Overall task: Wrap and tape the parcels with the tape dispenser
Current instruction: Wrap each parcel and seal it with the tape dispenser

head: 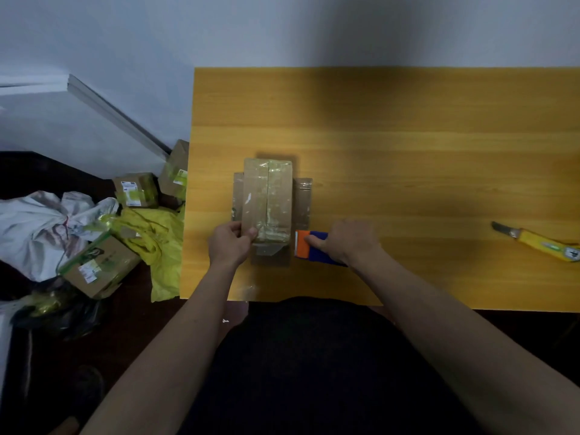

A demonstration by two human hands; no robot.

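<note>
Yellow wood-grain table (408,136) fills the right and centre of the frame. On it, centre-left, sits the brown cardboard parcel with old clear tape along its top seam (267,199), side flaps splayed flat to either side and 1 flap lying toward me.

My left hand (230,244) grips the parcel's near-left corner, thumb on top, fingers curled round the edge. My right hand (348,243) holds the blue and orange tape dispenser (309,249), fingers wrapped on the body, orange end just beside the parcel's lower right corner.

To do this step well, I'd guess: keep the left hand pinning the box so it can't slide, fold the loose flaps in first, start the tape low on the near face, pull straight along the seam, press flat.

Yellow-handled utility knife (536,243) lies at the right edge, well apart, partly cut off.

Hard to tell: the tape roll and cutter are hidden under my hand, so I can't see whether any tape is stuck down yet. Frame is dim. Pile of cardboard boxes and bags (94,240) on the floor at lower left is murky.
</note>
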